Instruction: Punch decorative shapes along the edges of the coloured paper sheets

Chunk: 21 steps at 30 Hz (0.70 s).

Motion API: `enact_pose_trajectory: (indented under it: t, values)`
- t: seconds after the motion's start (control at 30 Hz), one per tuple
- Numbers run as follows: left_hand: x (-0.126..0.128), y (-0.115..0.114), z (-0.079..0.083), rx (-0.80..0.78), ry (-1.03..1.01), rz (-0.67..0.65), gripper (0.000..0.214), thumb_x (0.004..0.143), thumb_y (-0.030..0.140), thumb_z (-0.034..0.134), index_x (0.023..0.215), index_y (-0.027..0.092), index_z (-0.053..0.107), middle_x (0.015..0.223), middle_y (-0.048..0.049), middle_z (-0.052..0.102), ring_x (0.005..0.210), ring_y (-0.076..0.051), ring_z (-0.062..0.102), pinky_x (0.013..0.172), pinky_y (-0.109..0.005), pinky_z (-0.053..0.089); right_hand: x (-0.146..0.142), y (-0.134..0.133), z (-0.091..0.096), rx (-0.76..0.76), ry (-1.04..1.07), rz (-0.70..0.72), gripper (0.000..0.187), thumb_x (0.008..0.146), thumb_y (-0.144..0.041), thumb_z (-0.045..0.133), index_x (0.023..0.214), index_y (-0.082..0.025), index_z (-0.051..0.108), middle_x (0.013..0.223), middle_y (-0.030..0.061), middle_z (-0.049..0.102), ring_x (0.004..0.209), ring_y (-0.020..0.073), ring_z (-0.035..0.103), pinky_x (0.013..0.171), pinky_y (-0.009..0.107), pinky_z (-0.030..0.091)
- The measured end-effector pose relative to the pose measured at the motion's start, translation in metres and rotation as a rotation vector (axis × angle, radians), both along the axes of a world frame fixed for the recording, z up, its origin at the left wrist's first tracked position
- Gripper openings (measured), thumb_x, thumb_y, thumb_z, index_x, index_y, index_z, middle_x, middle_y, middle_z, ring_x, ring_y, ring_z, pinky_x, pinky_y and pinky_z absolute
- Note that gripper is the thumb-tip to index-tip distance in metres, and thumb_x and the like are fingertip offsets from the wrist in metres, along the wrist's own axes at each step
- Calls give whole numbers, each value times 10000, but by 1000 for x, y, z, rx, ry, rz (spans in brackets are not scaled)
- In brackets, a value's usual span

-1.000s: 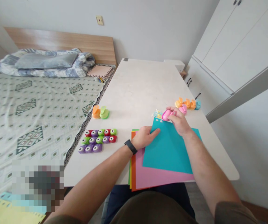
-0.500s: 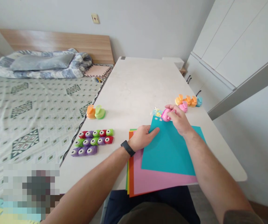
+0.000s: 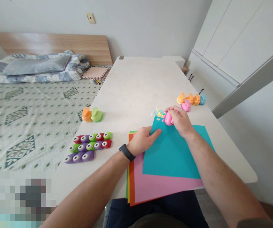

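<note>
A teal sheet of paper (image 3: 172, 155) lies over a stack of coloured paper whose top sheet is pink (image 3: 160, 188). My left hand (image 3: 142, 139) grips the teal sheet's left edge, thumb on top and fingers underneath. At the sheet's far edge, my right hand (image 3: 179, 120) is closed on a pink craft punch (image 3: 168, 119). Small cut-outs (image 3: 158, 119) show near the sheet's far left corner, beside the punch. Just past that edge sits a little heap of pale yellow and blue paper bits (image 3: 159, 112).
Several small purple, green and red punches (image 3: 88, 146) stand in rows at the left. Behind them are an orange punch (image 3: 87, 114) and a green punch (image 3: 96, 115). Another pink punch (image 3: 185, 106) and several orange ones (image 3: 190, 99) stand beyond my right hand. A bed (image 3: 43, 104) adjoins the table's left side.
The pink punch has shifted slightly left along the teal sheet's far edge, now covering part of a cut-out. My right hand is wrapped further over it. The camera view has shifted a little.
</note>
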<state>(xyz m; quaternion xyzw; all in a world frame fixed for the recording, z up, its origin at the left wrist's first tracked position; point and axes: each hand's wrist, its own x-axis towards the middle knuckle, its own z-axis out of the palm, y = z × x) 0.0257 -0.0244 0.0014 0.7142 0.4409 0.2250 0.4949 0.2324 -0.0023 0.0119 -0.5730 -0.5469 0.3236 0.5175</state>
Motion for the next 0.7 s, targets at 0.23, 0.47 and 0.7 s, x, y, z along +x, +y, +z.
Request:
enact_pose_trajectory:
  t: [0.23, 0.47, 0.7]
  values:
    - [0, 0, -3, -5, 0, -11, 538, 950, 632, 486, 678, 169, 515, 633, 16, 485, 573, -99, 397, 488, -226, 270, 0, -2, 2, 0, -72, -5, 245, 895, -321, 513, 902, -232, 741, 681, -4, 695, 741, 206, 651, 710, 315, 489]
    - [1, 0, -1, -5, 3, -2, 547, 944, 640, 490, 654, 177, 458, 619, 21, 460, 566, -96, 386, 486, -225, 264, -2, -4, 6, -33, -143, 11, 257, 884, -304, 483, 821, -235, 723, 638, -12, 695, 755, 211, 676, 745, 323, 498]
    - [0, 1, -1, 5, 12, -2, 553, 949, 642, 485, 669, 166, 516, 639, 11, 505, 573, -102, 412, 488, -228, 277, -2, -6, 10, -51, -149, 44, 239, 897, -296, 488, 732, -245, 652, 643, -17, 690, 732, 196, 664, 737, 314, 482]
